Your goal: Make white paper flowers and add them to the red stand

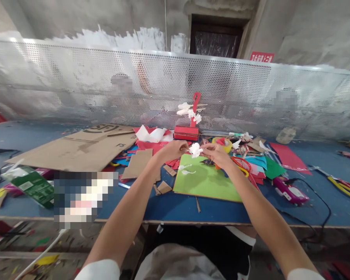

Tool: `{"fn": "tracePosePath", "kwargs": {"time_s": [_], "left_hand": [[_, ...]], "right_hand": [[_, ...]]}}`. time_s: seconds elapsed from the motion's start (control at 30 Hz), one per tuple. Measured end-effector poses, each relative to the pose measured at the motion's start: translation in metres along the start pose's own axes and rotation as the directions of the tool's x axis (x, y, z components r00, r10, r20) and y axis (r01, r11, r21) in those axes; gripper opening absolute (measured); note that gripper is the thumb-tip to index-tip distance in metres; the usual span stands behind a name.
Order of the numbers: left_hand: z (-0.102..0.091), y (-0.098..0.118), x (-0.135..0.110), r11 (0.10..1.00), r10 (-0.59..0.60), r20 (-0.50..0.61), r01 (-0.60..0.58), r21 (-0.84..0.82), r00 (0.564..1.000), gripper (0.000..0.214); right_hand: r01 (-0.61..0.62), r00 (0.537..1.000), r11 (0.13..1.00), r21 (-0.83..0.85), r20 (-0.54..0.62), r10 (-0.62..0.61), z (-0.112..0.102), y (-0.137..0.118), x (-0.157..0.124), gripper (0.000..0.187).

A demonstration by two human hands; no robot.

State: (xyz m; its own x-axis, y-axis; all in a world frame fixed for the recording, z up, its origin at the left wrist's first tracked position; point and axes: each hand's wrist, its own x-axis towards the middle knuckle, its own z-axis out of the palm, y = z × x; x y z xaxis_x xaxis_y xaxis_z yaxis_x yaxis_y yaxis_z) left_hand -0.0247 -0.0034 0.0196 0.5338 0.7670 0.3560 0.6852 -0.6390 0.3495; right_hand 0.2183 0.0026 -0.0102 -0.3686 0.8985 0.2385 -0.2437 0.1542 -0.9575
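Both my hands meet above the green sheet (pixel 210 182) on the blue table (pixel 175 210). My left hand (pixel 175 149) and my right hand (pixel 216 153) each pinch a small crumpled white paper piece (pixel 195 149) held between them. Two small white scraps (pixel 186 169) lie on the green sheet below. Behind stands a red cardboard stand (pixel 189 130) with several white paper blossoms (pixel 189 111) on thin sticks.
A large brown cardboard sheet (pixel 81 147) lies left. Coloured paper (pixel 265 163), a yellow tape roll (pixel 223 143), orange-handled scissors (pixel 242 163) and a purple glue gun (pixel 290 191) with its black cable lie right. A perforated metal screen (pixel 175 85) backs the table.
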Motion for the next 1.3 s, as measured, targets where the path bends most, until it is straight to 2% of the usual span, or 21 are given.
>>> {"fn": "tracePosePath", "kwargs": {"time_s": [0.07,0.17,0.23,0.43,0.57,0.67,0.8,0.97,1.3], "left_hand": [[-0.001,0.004,0.002,1.0,0.028,-0.136,-0.029,0.0,0.99,0.016],[-0.002,0.013,0.004,0.997,0.076,-0.27,-0.08,-0.004,0.96,0.015],[-0.002,0.019,0.004,0.991,0.12,-0.298,-0.133,-0.023,0.947,0.015],[0.001,0.029,0.001,0.963,0.237,-0.273,-0.263,-0.062,0.932,0.014],[0.0,0.031,0.0,0.952,0.242,-0.372,-0.293,-0.086,0.896,0.016],[0.0,0.031,0.0,0.946,0.249,-0.417,-0.313,-0.091,0.874,0.016],[0.003,0.031,0.0,0.94,0.275,-0.373,-0.329,-0.088,0.886,0.017],[0.0,0.03,-0.001,0.94,0.285,-0.292,-0.326,-0.102,0.913,0.026],[-0.006,0.035,-0.004,0.965,0.238,-0.232,-0.257,-0.057,0.943,0.026]], "right_hand": [[-0.007,0.999,0.999,-0.038,0.036,0.008,0.002,0.0,-0.001,0.024],[-0.021,0.998,0.995,-0.1,0.057,0.027,0.005,0.001,-0.002,0.023],[-0.041,0.998,0.992,-0.115,0.051,0.047,0.008,0.002,-0.003,0.025],[-0.047,0.998,0.998,-0.05,0.049,0.05,0.017,0.0,-0.005,0.034],[-0.052,0.997,0.999,0.009,0.063,0.051,0.019,-0.001,-0.005,0.049],[-0.053,0.994,0.998,0.037,0.097,0.05,0.018,-0.002,-0.005,0.052],[-0.042,0.995,0.997,0.063,0.092,0.036,0.018,0.0,-0.004,0.046],[-0.01,0.999,0.998,0.067,0.054,0.007,0.017,0.001,-0.003,0.03],[0.057,0.998,0.998,0.022,0.02,-0.057,0.018,0.001,-0.003,0.031]]}}
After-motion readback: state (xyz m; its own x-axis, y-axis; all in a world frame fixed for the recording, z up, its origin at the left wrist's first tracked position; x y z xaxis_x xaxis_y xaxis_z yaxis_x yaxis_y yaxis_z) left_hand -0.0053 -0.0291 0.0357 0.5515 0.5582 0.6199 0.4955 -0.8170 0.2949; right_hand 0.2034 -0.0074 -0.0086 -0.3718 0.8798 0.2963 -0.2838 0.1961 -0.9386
